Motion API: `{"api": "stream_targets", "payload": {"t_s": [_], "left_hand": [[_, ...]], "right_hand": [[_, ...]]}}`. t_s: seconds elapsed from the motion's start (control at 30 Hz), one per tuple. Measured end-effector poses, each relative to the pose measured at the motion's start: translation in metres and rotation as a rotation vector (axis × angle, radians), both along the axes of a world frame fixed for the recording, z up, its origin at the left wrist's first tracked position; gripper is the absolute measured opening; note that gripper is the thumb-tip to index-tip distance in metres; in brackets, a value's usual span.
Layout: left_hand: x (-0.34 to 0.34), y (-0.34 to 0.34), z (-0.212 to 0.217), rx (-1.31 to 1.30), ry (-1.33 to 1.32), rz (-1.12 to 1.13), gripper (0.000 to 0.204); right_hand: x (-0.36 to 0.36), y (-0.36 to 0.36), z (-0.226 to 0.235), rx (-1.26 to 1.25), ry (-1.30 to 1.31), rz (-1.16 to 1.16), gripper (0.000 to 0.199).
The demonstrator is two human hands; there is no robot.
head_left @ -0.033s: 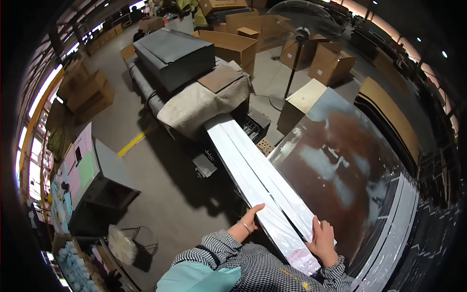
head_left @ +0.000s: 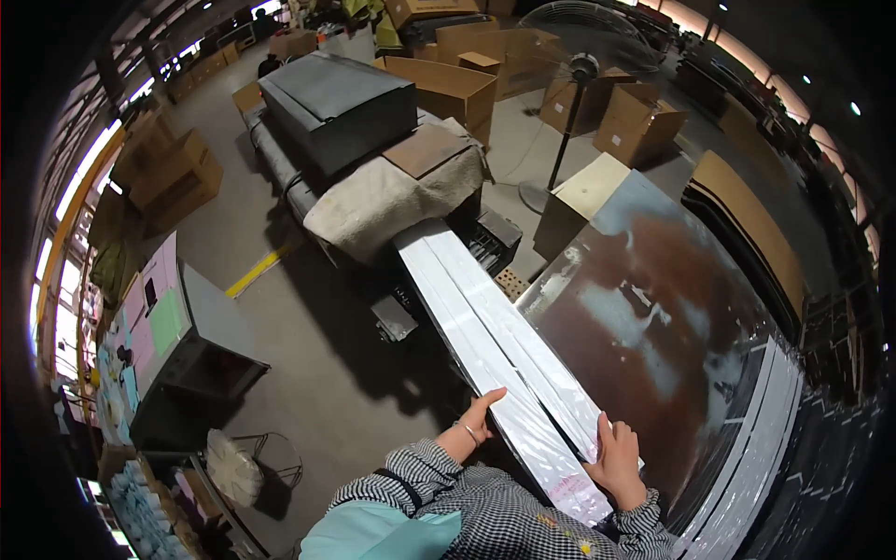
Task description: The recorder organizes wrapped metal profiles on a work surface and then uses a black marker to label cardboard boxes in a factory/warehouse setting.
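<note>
Two long white panels wrapped in shiny clear film lie side by side, running from a machine opening under a pale cloth toward my body. A narrow dark gap parts them. My left hand is closed on the outer edge of the left panel, thumb on top and the other fingers partly hidden below. On the right panel, my right hand grips the outer edge near the close end, its thumb raised along the side. Pinkish marks show on the left panel's near end.
At right stands a worn brown and grey table, with more white wrapped panels along its edge. A dark box-shaped housing tops the machine. Behind are a standing fan and cardboard boxes. A grey cabinet stands left.
</note>
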State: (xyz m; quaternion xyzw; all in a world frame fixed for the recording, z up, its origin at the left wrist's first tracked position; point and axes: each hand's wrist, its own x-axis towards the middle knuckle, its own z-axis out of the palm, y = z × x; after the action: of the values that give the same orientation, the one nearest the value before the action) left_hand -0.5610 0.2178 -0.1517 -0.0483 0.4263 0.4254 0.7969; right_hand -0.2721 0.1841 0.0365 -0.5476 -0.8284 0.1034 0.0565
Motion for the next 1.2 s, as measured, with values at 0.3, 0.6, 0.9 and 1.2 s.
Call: {"api": "stream_targets", "payload": {"t_s": [0.3, 0.6, 0.9, 1.2], "left_hand": [[-0.062, 0.086, -0.015, -0.021, 0.216, 0.160, 0.068], [-0.130, 0.214, -0.064, 0.135, 0.302, 0.241, 0.096], [0.020, 0.138, -0.099, 0.124, 0.106, -0.265, 0.050], [0.204, -0.086, -0.093, -0.065, 0.194, -0.717, 0.038]], "right_hand": [[-0.057, 0.095, -0.061, -0.018, 0.017, 0.046, 0.098], [-0.104, 0.216, -0.079, 0.366, 0.461, -0.115, 0.054], [0.118, -0.019, -0.135, 0.205, 0.342, -0.932, 0.065], [0.408, -0.357, -0.182, 0.115, -0.146, -1.537, 0.103]]}}
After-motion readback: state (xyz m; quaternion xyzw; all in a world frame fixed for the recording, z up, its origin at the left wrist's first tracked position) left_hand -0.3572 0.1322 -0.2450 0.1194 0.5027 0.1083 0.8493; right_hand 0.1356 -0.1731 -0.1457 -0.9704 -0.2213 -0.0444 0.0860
